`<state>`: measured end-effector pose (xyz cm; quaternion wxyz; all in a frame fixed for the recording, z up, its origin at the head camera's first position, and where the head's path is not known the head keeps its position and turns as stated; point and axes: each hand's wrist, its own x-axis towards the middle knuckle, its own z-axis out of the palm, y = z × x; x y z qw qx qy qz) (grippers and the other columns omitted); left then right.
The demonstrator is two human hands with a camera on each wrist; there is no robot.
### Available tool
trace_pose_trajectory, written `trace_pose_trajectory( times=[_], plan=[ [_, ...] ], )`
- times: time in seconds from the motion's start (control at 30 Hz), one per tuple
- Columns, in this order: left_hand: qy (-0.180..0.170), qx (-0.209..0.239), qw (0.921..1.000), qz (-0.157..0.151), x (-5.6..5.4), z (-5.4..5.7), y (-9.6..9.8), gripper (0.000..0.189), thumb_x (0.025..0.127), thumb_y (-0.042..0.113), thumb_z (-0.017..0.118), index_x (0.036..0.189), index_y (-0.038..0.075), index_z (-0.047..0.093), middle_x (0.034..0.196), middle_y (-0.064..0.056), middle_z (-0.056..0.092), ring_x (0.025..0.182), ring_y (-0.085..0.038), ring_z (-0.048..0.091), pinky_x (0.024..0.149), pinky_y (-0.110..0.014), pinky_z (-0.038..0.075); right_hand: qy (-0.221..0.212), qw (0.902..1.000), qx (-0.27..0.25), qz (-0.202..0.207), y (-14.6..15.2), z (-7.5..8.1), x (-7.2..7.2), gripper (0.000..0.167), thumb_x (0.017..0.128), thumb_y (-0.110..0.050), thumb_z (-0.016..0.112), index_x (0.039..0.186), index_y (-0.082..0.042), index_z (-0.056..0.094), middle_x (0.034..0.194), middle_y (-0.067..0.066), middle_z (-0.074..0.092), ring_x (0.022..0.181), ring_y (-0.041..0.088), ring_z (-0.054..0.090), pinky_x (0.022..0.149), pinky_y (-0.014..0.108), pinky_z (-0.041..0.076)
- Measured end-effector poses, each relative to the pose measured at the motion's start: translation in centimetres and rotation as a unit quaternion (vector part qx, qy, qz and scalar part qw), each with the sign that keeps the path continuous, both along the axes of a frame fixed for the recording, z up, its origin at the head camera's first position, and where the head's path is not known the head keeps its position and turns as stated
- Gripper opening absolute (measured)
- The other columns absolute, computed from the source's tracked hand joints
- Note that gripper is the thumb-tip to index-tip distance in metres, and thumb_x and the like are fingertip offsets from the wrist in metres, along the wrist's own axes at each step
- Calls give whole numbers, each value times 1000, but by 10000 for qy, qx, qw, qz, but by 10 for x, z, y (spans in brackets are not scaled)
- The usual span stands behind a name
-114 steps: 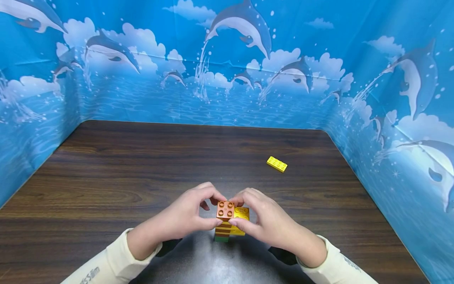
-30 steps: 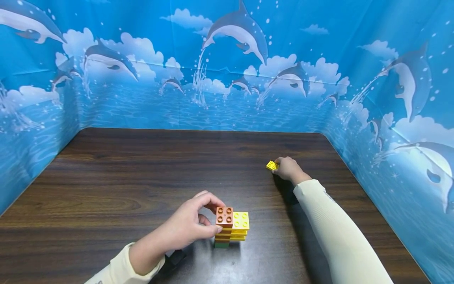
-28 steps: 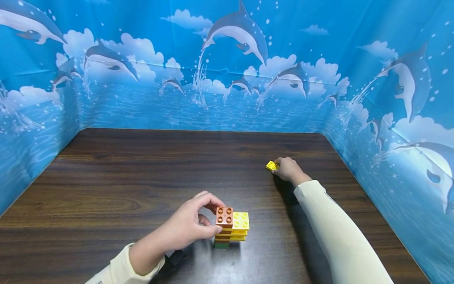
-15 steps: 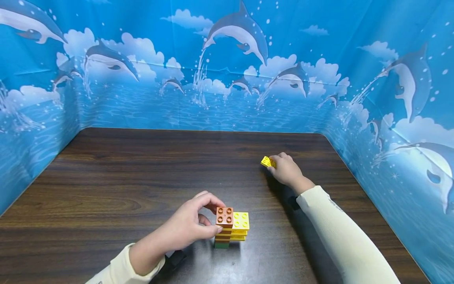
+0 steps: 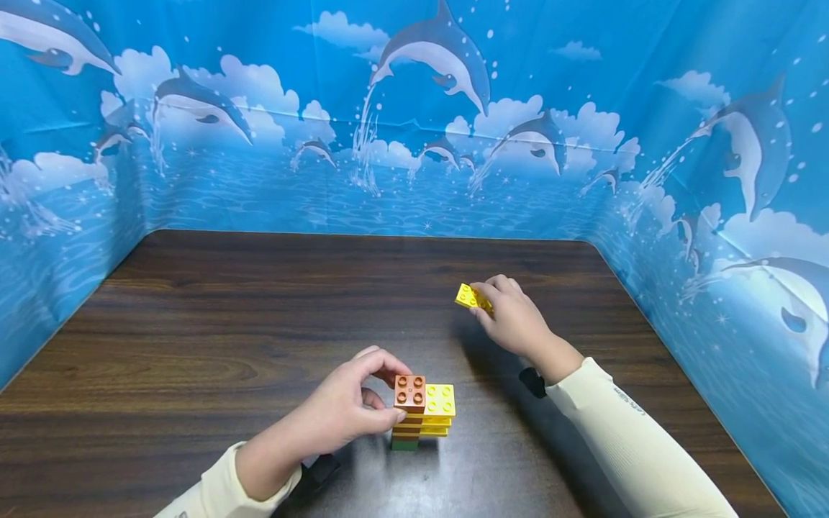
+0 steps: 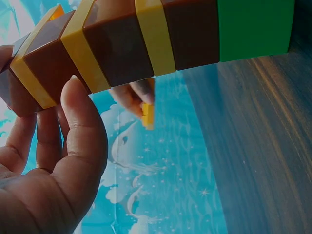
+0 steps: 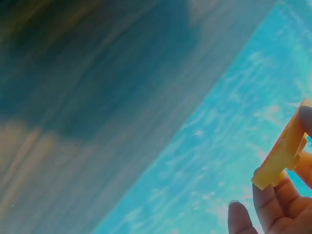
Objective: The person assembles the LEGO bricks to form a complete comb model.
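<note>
A tower of toy building bricks (image 5: pixel 410 394) stands upright on the table near its front. In the left wrist view, brown bricks (image 6: pixel 117 41) alternate with thin yellow plates (image 6: pixel 155 36) above a green brick (image 6: pixel 256 29) at the bottom. The yellow plates jut out to the right in the head view. My left hand (image 5: pixel 340 399) grips the tower's top between thumb and fingers. Over the table, farther back and to the right, my right hand (image 5: pixel 514 316) pinches a loose yellow building plate (image 5: pixel 466 296). Its fingers cover part of that plate.
The dark wood-grain table (image 5: pixel 227 309) spreads out around both hands. A blue curtain (image 5: pixel 401 194) printed with dolphins encloses its back and sides. Each wrist carries a black device (image 5: pixel 532 381).
My right hand has let go of the tower, taken the yellow plate off the table and lifted it. It moves left and nearer with it. My left hand stays on the tower.
</note>
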<state>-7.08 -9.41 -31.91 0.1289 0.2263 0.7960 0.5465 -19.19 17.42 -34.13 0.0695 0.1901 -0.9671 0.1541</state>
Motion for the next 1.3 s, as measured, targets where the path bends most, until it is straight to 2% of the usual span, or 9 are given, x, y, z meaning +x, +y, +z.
trace_pose_trajectory(
  times=[0.37, 0.53, 0.7, 1.0, 1.3],
  plan=[
    [63, 54, 10000, -32, 0, 1, -2, 34, 80, 6, 71, 112, 5, 61, 109, -7, 54, 101, -23, 53, 71, -28, 55, 410, 9977, -158, 518, -15, 23, 38, 48, 89, -23, 70, 133, -9, 57, 116, 7, 53, 100, 22, 47, 79, 38, 47],
    [-69, -26, 10000, 1, -1, 2, -1, 34, 80, 7, 71, 113, 8, 61, 109, -6, 53, 102, -24, 52, 71, -28, 55, 552, 9951, -95, 813, -19, 34, 54, 48, 88, -24, 71, 132, -10, 58, 117, 7, 53, 101, 21, 46, 79, 37, 47],
    [-97, 19, 9999, -71, -1, 2, -3, 34, 81, 8, 71, 114, 6, 60, 110, -7, 53, 103, -24, 52, 72, -28, 55, 632, 9921, -40, 1085, -23, 43, 67, 48, 88, -26, 71, 131, -11, 59, 116, 6, 54, 101, 20, 47, 80, 36, 47],
    [16, 154, 9998, -114, -1, 1, -3, 36, 80, 9, 72, 114, 3, 60, 110, -7, 53, 102, -22, 52, 72, -28, 55, 1017, 9783, -118, 1803, -30, 56, 89, 46, 86, -26, 73, 128, -11, 61, 111, 4, 55, 92, 15, 46, 71, 29, 45],
    [51, 289, 9994, -160, -1, 0, -3, 37, 80, 9, 72, 113, 1, 58, 110, -9, 52, 102, -22, 52, 71, -28, 55, 927, 9700, -232, 2233, -33, 58, 104, 43, 87, -26, 71, 126, -11, 62, 110, -1, 54, 93, 11, 45, 71, 25, 46]
  ],
)
